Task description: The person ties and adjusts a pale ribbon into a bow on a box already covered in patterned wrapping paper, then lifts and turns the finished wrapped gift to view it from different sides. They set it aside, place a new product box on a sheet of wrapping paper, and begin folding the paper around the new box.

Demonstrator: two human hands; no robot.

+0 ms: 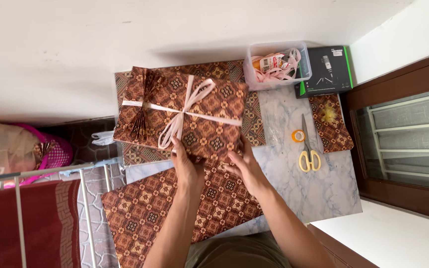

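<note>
Wrapped box (184,111) raised above marble table (323,188), tilted toward camera to show ribbon bow (182,111). Left hand (187,166) and right hand (244,166) gripping box's near edge, fingers curled on it. Right of box: scissors (308,149), tape roll (298,135), tub (276,64). Below box: loose paper (175,208). White wall behind.

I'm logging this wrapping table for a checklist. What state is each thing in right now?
Gift box: fully wrapped in brown patterned paper, ribbon tied, lifted off the table.
Ribbon bow: tied.
Left hand: gripping the box's near edge.
Right hand: gripping the same edge.
Scissors: lying closed on the marble-look table.
Plastic tub: lidless, holding ribbon.
Tape roll: lying flat.
</note>
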